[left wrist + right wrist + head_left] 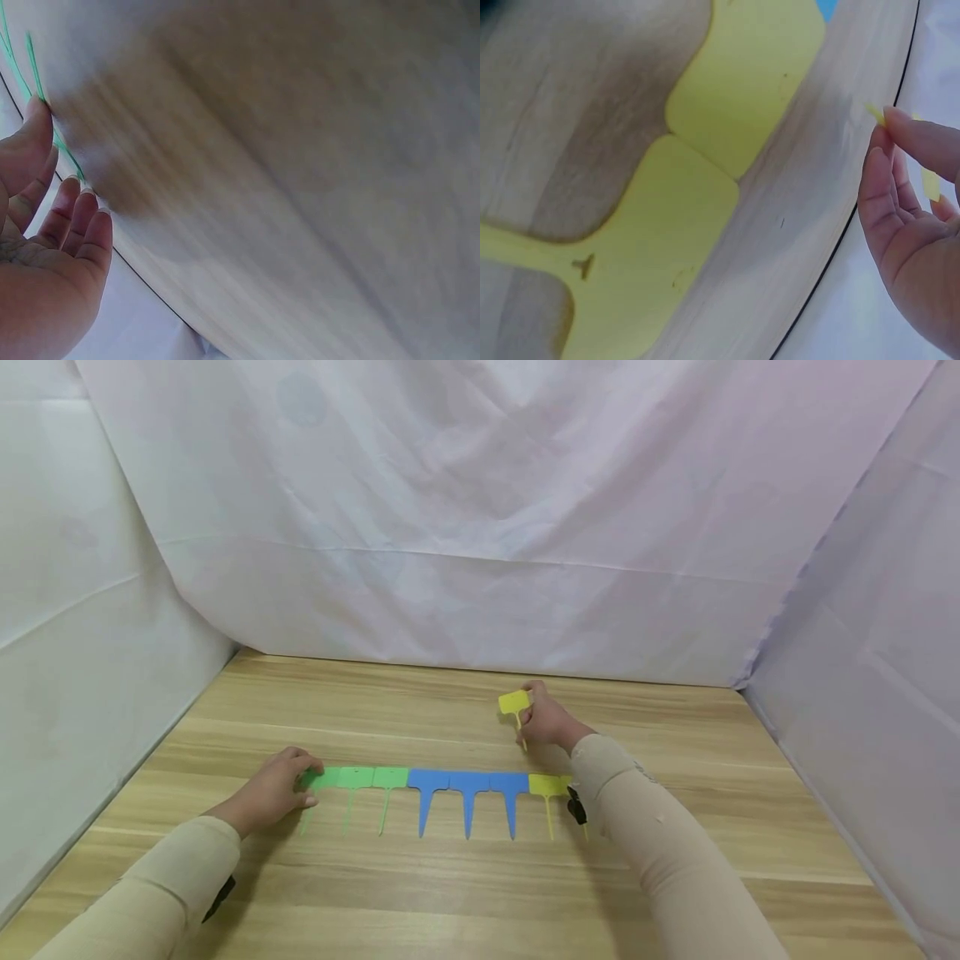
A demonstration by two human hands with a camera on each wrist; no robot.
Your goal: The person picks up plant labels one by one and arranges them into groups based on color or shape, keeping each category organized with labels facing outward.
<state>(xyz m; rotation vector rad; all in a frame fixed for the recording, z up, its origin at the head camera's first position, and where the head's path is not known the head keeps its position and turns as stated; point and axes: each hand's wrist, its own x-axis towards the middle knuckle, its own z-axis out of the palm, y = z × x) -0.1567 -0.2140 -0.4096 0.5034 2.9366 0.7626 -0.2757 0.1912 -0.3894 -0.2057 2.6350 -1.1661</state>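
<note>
A row of T-shaped plastic plant labels lies on the wooden table. From the left come green labels (356, 778), blue labels (468, 782) and yellow labels (549, 786). At the row's left end, my left hand (279, 787) touches the outermost green label (324, 778), thumb and fingers spread at its edges; the hand partly covers it. Beyond the row, my right hand (549, 718) pinches a yellow label (514, 702) above the table, its stem pointing down. Two yellow labels (656, 240) lie edge to edge in the right wrist view. My right sleeve hides part of the last one.
The wooden table (450, 893) has a white cloth (480, 610) behind it and cloth walls on both sides. A black strap (576, 806) shows under my right wrist and a dark piece (219, 899) under the left sleeve.
</note>
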